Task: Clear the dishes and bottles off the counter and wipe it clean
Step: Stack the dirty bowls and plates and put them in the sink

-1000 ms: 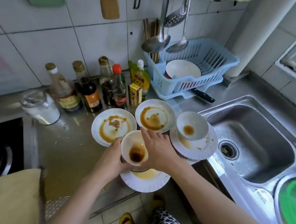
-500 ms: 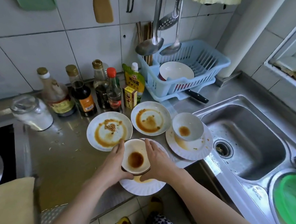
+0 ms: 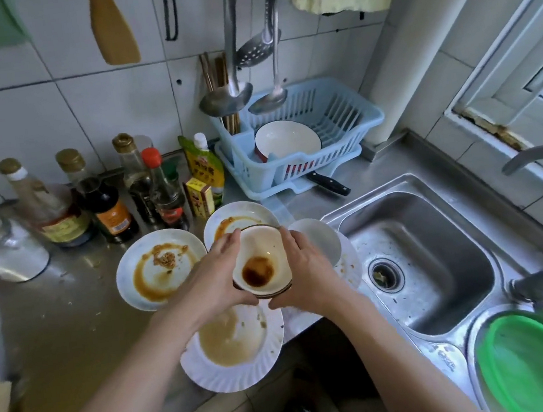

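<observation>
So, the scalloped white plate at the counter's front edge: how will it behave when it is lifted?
The scalloped plate looks like rigid ceramic, so it should stay stiff but could chip if knocked. It overhangs the counter edge, so a downward press on its near rim might tip it. The pale sauce film may make it slippery.

My glossy white ceramic bowl [image 3: 260, 262] gleams, brown sauce slick inside; the brushed steel table [image 3: 68, 322] looks dull and smeary, the pale blue plastic rack [image 3: 329, 129] smooth and matt.

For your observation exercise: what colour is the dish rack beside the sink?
Light blue: the dish rack shows clearly in the head view.
</observation>
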